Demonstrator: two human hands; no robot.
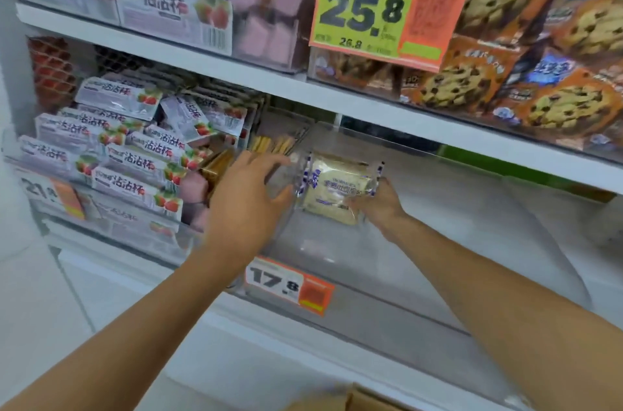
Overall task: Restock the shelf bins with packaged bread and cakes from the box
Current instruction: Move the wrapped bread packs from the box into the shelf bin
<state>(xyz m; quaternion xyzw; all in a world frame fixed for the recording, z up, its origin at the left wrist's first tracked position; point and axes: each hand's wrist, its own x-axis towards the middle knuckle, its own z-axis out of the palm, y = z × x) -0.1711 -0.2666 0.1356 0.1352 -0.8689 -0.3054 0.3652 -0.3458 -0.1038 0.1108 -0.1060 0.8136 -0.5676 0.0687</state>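
Observation:
A clear-wrapped bread packet (337, 188) with blue print is held inside a clear plastic shelf bin (421, 275) on the lower shelf. My right hand (377, 205) grips the packet from its lower right corner. Just left of the packet, my left hand (246, 201) reaches into the same bin with fingers spread and nothing in it. The bin looks otherwise bare, apart from a few thin biscuit-like packs (273, 142) at its back left. A corner of the cardboard box (367, 399) shows at the bottom edge.
Left bin is piled with white strawberry-print packs (128, 154). An orange 17.8 price tag (290, 284) hangs on the bin front. The upper shelf (236, 72) holds chocolate-chip cookie packs (526, 80) behind a large 25.8 tag (381, 6), low over the bin.

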